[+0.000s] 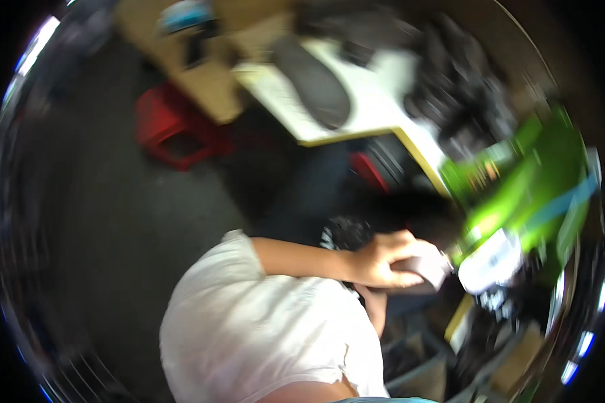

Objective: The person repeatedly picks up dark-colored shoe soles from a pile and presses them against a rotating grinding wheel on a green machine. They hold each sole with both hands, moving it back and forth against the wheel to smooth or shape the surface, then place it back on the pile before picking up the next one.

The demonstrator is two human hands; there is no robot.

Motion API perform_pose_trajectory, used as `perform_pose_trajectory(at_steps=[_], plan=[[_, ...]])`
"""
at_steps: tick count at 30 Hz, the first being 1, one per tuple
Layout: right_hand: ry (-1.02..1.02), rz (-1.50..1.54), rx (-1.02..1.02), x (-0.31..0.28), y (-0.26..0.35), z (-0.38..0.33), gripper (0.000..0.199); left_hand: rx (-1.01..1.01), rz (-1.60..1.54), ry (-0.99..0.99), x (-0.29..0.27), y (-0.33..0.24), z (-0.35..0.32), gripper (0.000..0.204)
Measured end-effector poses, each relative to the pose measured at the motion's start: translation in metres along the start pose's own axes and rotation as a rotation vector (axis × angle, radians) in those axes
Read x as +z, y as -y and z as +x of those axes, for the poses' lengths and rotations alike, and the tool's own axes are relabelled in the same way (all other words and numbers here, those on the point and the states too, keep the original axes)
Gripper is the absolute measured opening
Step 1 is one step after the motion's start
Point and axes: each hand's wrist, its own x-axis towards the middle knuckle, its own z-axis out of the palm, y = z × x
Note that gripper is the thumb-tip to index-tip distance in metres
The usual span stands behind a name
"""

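Observation:
My left hand (381, 260) reaches across to the right, its fingers closed around a small grey-brown, block-like thing (430, 270). Motion blur keeps me from telling its exact kind. Under the left wrist shows a part of my right hand or wrist (375, 310); its fingers are hidden behind the left hand and the held thing. Just right of the held thing is a bright white rounded part (491, 263) in front of a green machine (534, 185).
A white worktable (376, 101) with a yellowish edge carries a long dark grey sole-shaped piece (314, 84) and dark bundled material (460, 80). A red stool (178, 127) stands at the left beside a brown table (212, 91). Grey bins (420, 379) sit lower right.

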Motion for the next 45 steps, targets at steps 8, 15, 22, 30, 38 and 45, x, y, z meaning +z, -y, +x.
perform_pose_trajectory(at_steps=[8,15,22,30,38,45], plan=[[-0.080,0.245,-0.029,0.013,0.020,-0.001,0.042,-0.442,0.059,0.384,0.052,-0.010,0.021,0.031],[-0.076,0.180,0.019,0.006,0.020,-0.028,0.047,-0.556,-0.119,0.395,0.044,-0.006,0.018,0.030],[-0.076,0.003,0.131,-0.110,0.015,-0.102,0.036,-0.730,-0.393,0.331,0.025,0.014,-0.011,0.024],[-1.022,0.576,-0.637,-0.177,0.059,-0.112,0.048,-0.760,-0.379,0.311,0.030,0.000,-0.008,0.023],[-0.955,0.787,-0.778,-0.147,0.076,-0.070,0.044,-0.812,-0.402,0.233,-0.009,0.001,-0.012,0.028],[-0.730,0.935,-0.858,-0.110,0.076,-0.046,0.040,-0.659,-0.302,0.215,-0.038,0.011,-0.006,0.031]])
